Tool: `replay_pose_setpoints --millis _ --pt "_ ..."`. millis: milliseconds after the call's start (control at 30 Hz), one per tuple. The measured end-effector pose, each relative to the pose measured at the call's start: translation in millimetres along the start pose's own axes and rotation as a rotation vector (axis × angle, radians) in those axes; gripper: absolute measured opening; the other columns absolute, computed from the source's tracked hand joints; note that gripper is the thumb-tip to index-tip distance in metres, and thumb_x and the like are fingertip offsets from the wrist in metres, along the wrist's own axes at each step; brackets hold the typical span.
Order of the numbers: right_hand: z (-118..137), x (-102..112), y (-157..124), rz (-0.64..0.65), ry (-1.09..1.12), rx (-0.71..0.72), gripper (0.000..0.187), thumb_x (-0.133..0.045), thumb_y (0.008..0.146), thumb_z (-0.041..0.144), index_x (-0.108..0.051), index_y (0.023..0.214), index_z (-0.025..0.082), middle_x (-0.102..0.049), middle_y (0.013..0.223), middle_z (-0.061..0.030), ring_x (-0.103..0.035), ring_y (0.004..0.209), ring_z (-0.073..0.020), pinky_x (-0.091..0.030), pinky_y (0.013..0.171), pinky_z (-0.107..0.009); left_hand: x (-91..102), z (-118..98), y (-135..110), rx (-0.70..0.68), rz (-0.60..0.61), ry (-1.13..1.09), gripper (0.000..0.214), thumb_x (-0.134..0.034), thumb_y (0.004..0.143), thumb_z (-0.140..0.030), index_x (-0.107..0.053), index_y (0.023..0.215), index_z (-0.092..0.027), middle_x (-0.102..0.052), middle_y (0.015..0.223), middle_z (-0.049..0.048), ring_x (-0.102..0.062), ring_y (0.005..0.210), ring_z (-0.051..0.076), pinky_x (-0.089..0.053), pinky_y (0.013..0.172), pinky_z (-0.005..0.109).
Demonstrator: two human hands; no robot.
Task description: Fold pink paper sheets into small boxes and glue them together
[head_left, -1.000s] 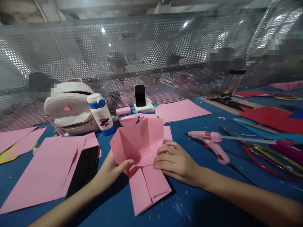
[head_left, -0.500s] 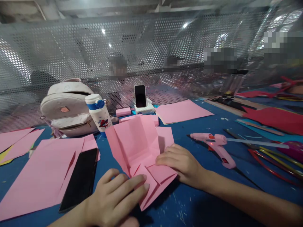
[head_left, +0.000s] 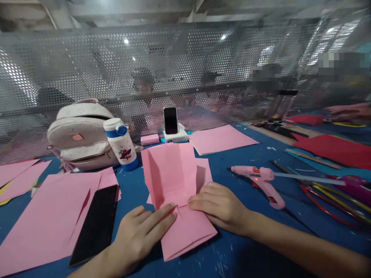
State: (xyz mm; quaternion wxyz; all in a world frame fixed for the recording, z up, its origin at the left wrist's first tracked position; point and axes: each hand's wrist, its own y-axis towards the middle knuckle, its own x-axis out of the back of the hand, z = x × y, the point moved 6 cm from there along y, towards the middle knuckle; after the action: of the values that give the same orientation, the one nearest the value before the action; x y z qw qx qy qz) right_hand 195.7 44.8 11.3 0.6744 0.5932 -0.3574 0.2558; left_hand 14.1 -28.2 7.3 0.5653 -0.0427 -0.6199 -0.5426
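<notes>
A piece of folded pink paper (head_left: pixel 188 231) lies in front of me, its back part standing up with creased side walls like an open box. The front part is a flat flap with a loose lower edge. My left hand (head_left: pixel 142 235) rests on the flap's left side, fingers stretched out and tips near the middle crease. Across from it, my right hand (head_left: pixel 217 208) has its fingers closed at the right end of the same crease. Both thumbs are mostly hidden.
On the right lie a pink glue gun (head_left: pixel 259 177) with a lit red light and scissors (head_left: pixel 327 200). To the left are a black phone (head_left: pixel 94 226) and pink sheets (head_left: pixel 49 216). Behind stand a bottle (head_left: pixel 121 146), a backpack (head_left: pixel 81 135) and an upright phone (head_left: pixel 170 120).
The front flaps, loosely raised before, now lie folded flat as one panel. The box-like back part stands more upright. My left hand has shifted slightly left and its fingertips up to the crease.
</notes>
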Motion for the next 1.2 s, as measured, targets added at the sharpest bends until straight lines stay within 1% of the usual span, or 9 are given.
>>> replay_pose_setpoints --millis 100,200,300,433,533,733,933,1100,1200 --pt "2 -8 -2 0.082 -0.036 0.028 0.028 -0.04 0.101 0.018 -0.064 0.117 0.016 -0.075 0.108 -0.0077 -0.064 0.09 -0.017 -0.044 0.073 -0.032 -3.7 0 -1 0.006 0.015 -0.008 0.04 -0.029 0.104 -0.01 -0.064 0.122 -0.011 -0.073 0.119 0.0104 -0.063 0.06 0.012 -0.039 0.049 0.028" --pt "1 -16 -6 0.134 -0.059 0.017 0.03 -0.039 0.101 0.019 -0.065 0.117 0.016 -0.075 0.108 -0.0076 -0.064 0.087 -0.0156 -0.042 0.069 -0.031 -6.9 -2 -1 -0.003 0.04 -0.021 0.04 -0.028 0.104 -0.011 -0.064 0.121 -0.009 -0.076 0.113 0.0101 -0.063 0.058 0.013 -0.04 0.046 0.028" --pt "1 -19 -7 0.138 -0.083 0.012 0.029 -0.041 0.099 0.016 -0.066 0.112 0.018 -0.075 0.104 -0.0051 -0.061 0.076 -0.015 -0.037 0.065 -0.031 -9.3 -5 -1 -0.016 0.063 -0.006 0.039 -0.029 0.103 -0.009 -0.065 0.119 -0.007 -0.076 0.111 0.0103 -0.064 0.057 0.013 -0.042 0.046 0.028" --pt "3 -15 -6 0.12 -0.09 0.031 0.025 -0.044 0.098 0.015 -0.067 0.107 0.019 -0.075 0.1 -0.0023 -0.059 0.073 -0.0151 -0.034 0.065 -0.032 -10.1 -7 -3 -0.036 0.078 0.027 0.036 -0.031 0.103 -0.008 -0.065 0.114 -0.007 -0.077 0.109 0.0101 -0.067 0.057 0.014 -0.043 0.046 0.029" --pt "4 -12 -4 0.113 -0.085 0.037 0.024 -0.044 0.098 0.017 -0.066 0.105 0.018 -0.075 0.098 -0.0026 -0.059 0.074 -0.0155 -0.035 0.066 -0.032 -7.6 -6 -4 -0.028 0.065 0.037 0.035 -0.032 0.102 -0.008 -0.065 0.113 -0.007 -0.078 0.105 0.0098 -0.068 0.058 0.015 -0.042 0.045 0.03" --pt "1 -14 -5 0.088 -0.061 0.016 0.027 -0.041 0.097 0.016 -0.066 0.105 0.018 -0.075 0.099 -0.0046 -0.061 0.079 -0.0159 -0.038 0.069 -0.031 -3.4 -1 -5 0.02 0.022 -0.009 0.033 -0.032 0.103 -0.009 -0.063 0.113 -0.007 -0.079 0.1 0.0089 -0.068 0.058 0.015 -0.04 0.045 0.03" --pt "4 -20 -7 0.183 -0.081 0.045 0.031 -0.038 0.102 0.022 -0.064 0.119 0.018 -0.073 0.11 -0.0058 -0.061 0.079 -0.0137 -0.038 0.065 -0.03 -1.4 -1 -4 0.003 0.0 0.009 0.033 -0.032 0.102 -0.009 -0.064 0.112 -0.006 -0.079 0.097 0.0085 -0.066 0.053 0.014 -0.039 0.043 0.03" --pt "3 -20 -8 0.16 -0.057 0.042 0.028 -0.041 0.1 0.02 -0.066 0.113 0.019 -0.073 0.109 -0.0036 -0.058 0.074 -0.0142 -0.038 0.064 -0.031 -1.4 2 -5 0.0 0.005 0.041 0.033 -0.034 0.101 -0.009 -0.067 0.1 -0.01 -0.079 0.097 0.0078 -0.067 0.055 0.014 -0.041 0.045 0.029" --pt "1 -20 -9 0.164 -0.041 0.023 0.026 -0.046 0.097 0.018 -0.067 0.111 0.02 -0.073 0.106 -0.0025 -0.059 0.075 -0.0143 -0.038 0.065 -0.031 -2.2 2 -5 0.002 0.014 0.046 0.032 -0.035 0.101 -0.01 -0.067 0.098 -0.011 -0.08 0.097 0.0077 -0.067 0.055 0.014 -0.041 0.045 0.029"
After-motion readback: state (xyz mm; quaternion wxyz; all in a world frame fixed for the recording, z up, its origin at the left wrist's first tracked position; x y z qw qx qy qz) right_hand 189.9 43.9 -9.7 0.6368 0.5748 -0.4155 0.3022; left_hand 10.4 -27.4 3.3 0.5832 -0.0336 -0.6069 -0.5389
